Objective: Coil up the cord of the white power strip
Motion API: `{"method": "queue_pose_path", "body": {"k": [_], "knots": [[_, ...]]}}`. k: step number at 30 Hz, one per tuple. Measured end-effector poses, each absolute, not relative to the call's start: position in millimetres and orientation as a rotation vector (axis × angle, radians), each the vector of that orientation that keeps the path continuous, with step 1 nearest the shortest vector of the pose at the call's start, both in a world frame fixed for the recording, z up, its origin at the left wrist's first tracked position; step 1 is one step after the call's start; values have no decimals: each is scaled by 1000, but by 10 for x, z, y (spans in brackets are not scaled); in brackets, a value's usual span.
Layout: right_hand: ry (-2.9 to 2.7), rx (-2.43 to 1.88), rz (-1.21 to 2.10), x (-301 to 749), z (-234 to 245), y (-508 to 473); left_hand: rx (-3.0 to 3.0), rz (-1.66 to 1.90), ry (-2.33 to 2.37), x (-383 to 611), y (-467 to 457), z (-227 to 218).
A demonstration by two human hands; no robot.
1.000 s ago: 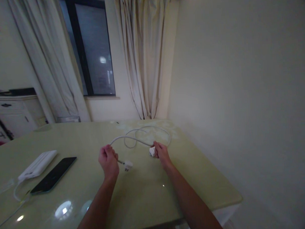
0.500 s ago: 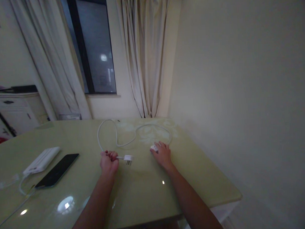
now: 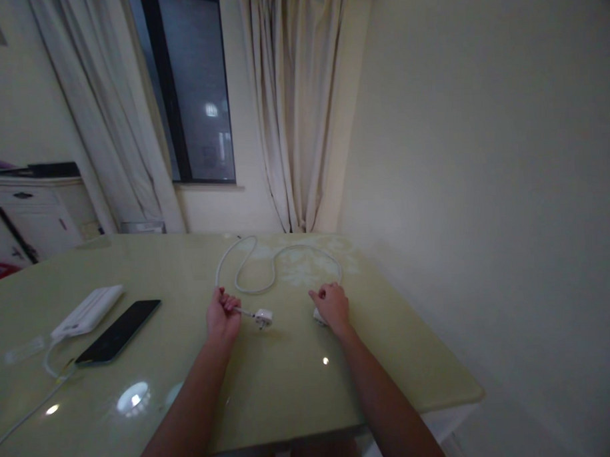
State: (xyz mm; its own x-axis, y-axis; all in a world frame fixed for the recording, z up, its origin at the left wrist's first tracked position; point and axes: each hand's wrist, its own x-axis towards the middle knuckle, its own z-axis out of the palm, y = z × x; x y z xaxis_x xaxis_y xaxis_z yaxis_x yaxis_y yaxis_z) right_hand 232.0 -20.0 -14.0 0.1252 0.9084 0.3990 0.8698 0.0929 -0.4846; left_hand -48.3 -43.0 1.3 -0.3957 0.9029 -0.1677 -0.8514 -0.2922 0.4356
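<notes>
A white power cord (image 3: pixel 257 292) loops across the glossy table between my two hands. My left hand (image 3: pixel 224 316) is closed around the cord close to its white plug (image 3: pixel 263 317), which sticks out to the right with its prongs pointing down. On the right, my right hand (image 3: pixel 332 304) is closed with thumb and fingers bent together, where the cord's other end runs into it. Below that hand, partly covered by it, shows a white block (image 3: pixel 319 316) at this end of the cord; its face cannot be made out.
To the left, a white power bank (image 3: pixel 90 310) lies beside a black phone (image 3: pixel 119 333), with a thin white cable (image 3: pixel 31 415) nearby. The pale green table (image 3: pixel 389 359) ends at a wall on the right. Curtains (image 3: pixel 301 108) and a window stand behind.
My left hand has shifted slightly right, and the plug has turned. My right hand has gone from lying over the white block to a pinch above it. The cord's left loop has moved right.
</notes>
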Motion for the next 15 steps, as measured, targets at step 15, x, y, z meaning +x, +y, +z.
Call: {"method": "queue_pose_path", "body": {"k": [15], "knots": [[-1186,-1606,339,2494,-396,91,181,1604,267,-333,-593,191]]}}
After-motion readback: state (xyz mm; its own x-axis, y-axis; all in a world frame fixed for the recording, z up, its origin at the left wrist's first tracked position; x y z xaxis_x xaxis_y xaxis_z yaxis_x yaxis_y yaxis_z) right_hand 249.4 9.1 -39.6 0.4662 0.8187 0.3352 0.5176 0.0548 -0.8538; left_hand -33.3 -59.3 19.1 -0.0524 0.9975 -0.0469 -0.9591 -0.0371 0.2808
